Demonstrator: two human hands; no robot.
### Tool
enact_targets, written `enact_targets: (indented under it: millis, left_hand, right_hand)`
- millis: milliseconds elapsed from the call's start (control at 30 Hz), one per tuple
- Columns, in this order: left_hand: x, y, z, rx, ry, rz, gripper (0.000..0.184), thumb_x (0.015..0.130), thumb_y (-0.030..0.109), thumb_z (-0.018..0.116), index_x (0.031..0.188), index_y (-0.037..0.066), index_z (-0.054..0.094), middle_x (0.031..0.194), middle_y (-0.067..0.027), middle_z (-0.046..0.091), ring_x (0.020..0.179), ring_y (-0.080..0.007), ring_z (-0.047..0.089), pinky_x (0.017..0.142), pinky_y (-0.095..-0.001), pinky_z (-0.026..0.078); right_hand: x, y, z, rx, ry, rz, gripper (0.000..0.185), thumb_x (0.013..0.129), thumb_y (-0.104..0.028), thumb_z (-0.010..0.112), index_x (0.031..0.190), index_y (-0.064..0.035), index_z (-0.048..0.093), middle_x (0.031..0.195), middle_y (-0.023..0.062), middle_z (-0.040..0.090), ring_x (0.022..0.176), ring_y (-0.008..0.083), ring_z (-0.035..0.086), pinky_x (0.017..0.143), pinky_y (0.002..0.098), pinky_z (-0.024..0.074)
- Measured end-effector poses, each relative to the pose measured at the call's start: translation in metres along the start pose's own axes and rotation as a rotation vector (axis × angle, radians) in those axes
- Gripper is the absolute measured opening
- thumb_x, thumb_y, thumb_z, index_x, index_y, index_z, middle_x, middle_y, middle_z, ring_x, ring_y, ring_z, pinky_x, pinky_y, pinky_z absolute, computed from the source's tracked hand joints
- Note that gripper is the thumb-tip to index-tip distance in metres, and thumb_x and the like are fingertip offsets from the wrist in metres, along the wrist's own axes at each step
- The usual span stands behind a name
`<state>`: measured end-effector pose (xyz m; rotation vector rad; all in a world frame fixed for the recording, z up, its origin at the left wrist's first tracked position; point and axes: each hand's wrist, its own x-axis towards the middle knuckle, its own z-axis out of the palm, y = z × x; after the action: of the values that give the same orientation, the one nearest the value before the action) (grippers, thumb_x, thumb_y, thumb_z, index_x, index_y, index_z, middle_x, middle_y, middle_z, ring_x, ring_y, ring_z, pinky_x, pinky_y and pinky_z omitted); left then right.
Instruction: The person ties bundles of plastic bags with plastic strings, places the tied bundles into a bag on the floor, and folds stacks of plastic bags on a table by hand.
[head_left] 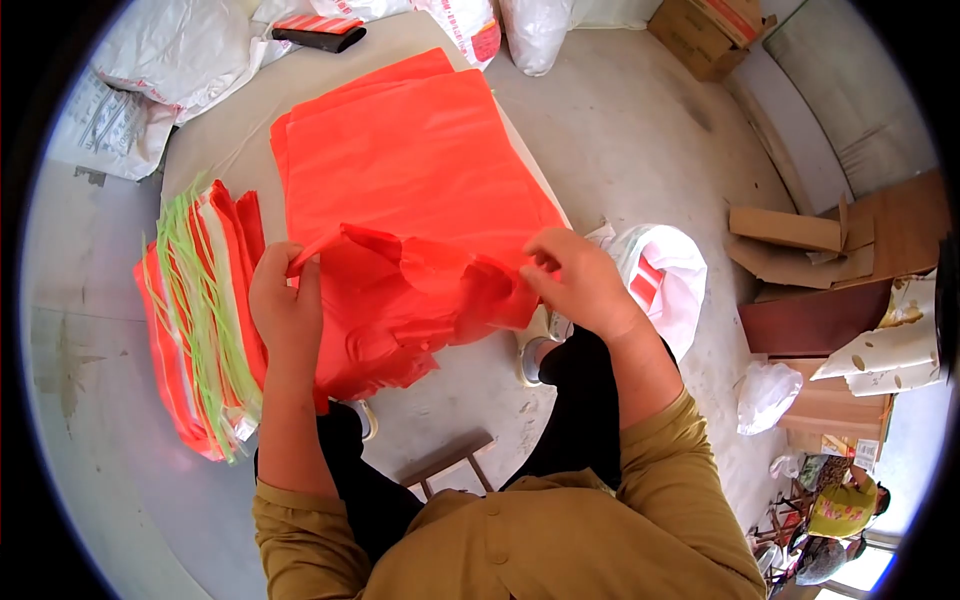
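A stack of thin red plastic sheets (400, 150) lies on the table in front of me. The near part of the top sheet (390, 320) is lifted and crumpled, hanging over the table's front edge above my lap. My left hand (285, 305) is closed, pinching the left edge of that red sheet between thumb and fingers. At its right edge, my right hand (580, 280) has its fingers curled in on the sheet; the fingertips are partly hidden. Beside my left hand is a folded red-and-white striped bundle (190, 320) with light green strings (195, 280) across it.
White plastic bags (175, 50) and a dark-and-red packet (320, 33) are at the table's far end. A white sack (675, 270) stands right of my knee. Cardboard boxes (710, 40) line the right side. A small stool (450, 462) is below me; another person (840, 510) sits far right.
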<state>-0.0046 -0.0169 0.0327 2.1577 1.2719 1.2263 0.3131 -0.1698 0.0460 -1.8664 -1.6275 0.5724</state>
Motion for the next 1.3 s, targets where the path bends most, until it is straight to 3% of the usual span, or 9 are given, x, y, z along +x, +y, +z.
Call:
enact_targets:
  millis: [133,267,433,533,600,667,833,1167,1300]
  left_hand:
    - [0.002,0.002,0.001,0.000,0.012,0.009,0.008,0.092,0.002,0.068,0.093,-0.001,0.060,0.085,-0.0130,0.060,0.078,-0.0273,0.061,0.072,-0.0348,0.047]
    - [0.005,0.004,0.000,-0.002,0.011,-0.014,0.009,0.093,0.004,0.067,0.091,0.000,0.059,0.083,-0.0131,0.058,0.076,-0.0272,0.059,0.069,-0.0355,0.046]
    - [0.006,-0.003,0.002,-0.038,0.019,-0.036,0.010,0.094,0.006,0.066,0.092,0.000,0.058,0.082,-0.0143,0.057,0.075,-0.0293,0.058,0.069,-0.0365,0.046]
    - [0.009,-0.003,0.003,-0.047,0.018,-0.037,0.011,0.095,0.007,0.066,0.092,0.001,0.057,0.082,-0.0152,0.057,0.075,-0.0309,0.058,0.069,-0.0371,0.046]
    - [0.010,-0.003,0.003,-0.048,0.011,-0.050,0.011,0.096,0.007,0.066,0.092,0.001,0.057,0.081,-0.0130,0.055,0.075,-0.0270,0.055,0.070,-0.0349,0.045]
    - [0.010,-0.003,0.003,-0.048,0.004,-0.074,0.010,0.097,0.006,0.064,0.093,0.000,0.057,0.080,-0.0082,0.052,0.076,-0.0179,0.051,0.072,-0.0301,0.043]
    - [0.013,-0.004,0.005,-0.062,0.015,-0.097,0.011,0.097,0.006,0.064,0.093,0.000,0.056,0.080,-0.0084,0.052,0.075,-0.0182,0.050,0.071,-0.0305,0.043]
    - [0.013,-0.006,0.010,-0.060,0.031,-0.090,0.012,0.098,0.008,0.064,0.093,0.001,0.056,0.079,-0.0082,0.052,0.074,-0.0164,0.051,0.070,-0.0305,0.043]
    - [0.014,-0.006,0.009,-0.058,0.037,-0.105,0.015,0.096,0.010,0.066,0.090,0.000,0.056,0.080,-0.0178,0.058,0.073,-0.0343,0.058,0.067,-0.0399,0.045]
  right_hand:
    - [-0.004,0.019,0.006,-0.023,-0.013,0.238,0.043,0.096,-0.024,0.068,0.132,-0.0038,0.057,0.114,0.0141,0.069,0.099,0.0353,0.067,0.091,0.0434,0.0544]
    - [-0.007,0.035,0.029,0.454,0.017,0.200,0.047,0.101,-0.015,0.063,0.143,-0.0032,0.047,0.114,0.0085,0.065,0.099,0.0185,0.066,0.087,0.0349,0.0540]
    - [-0.001,0.017,0.015,0.796,-0.006,0.467,0.050,0.102,-0.015,0.063,0.148,-0.0044,0.046,0.134,0.0112,0.056,0.106,0.0190,0.064,0.097,0.0330,0.0508]
    - [0.001,0.034,0.024,0.270,0.116,0.218,0.048,0.103,-0.018,0.062,0.148,-0.0049,0.047,0.139,0.0116,0.054,0.114,0.0194,0.061,0.100,0.0336,0.0492]
    - [0.003,0.051,0.029,0.264,0.130,0.194,0.048,0.104,-0.020,0.062,0.147,-0.0047,0.048,0.137,0.0107,0.056,0.117,0.0201,0.060,0.102,0.0343,0.0483]
    - [0.004,0.060,0.033,0.382,0.137,0.242,0.046,0.104,-0.021,0.061,0.146,-0.0050,0.049,0.137,0.0098,0.057,0.119,0.0210,0.059,0.104,0.0351,0.0477]
    - [0.008,0.043,0.026,1.291,0.266,0.315,0.038,0.106,-0.020,0.057,0.142,-0.0063,0.051,0.140,0.0081,0.056,0.123,0.0230,0.059,0.109,0.0376,0.0456]
    - [0.008,0.031,0.014,1.370,0.134,0.056,0.040,0.107,-0.025,0.056,0.142,-0.0074,0.052,0.151,0.0113,0.051,0.138,0.0255,0.049,0.116,0.0422,0.0413]
    - [0.005,0.023,0.004,1.637,-0.071,-0.059,0.048,0.105,-0.027,0.060,0.150,-0.0127,0.050,0.153,0.0110,0.050,0.139,0.0241,0.049,0.114,0.0424,0.0423]
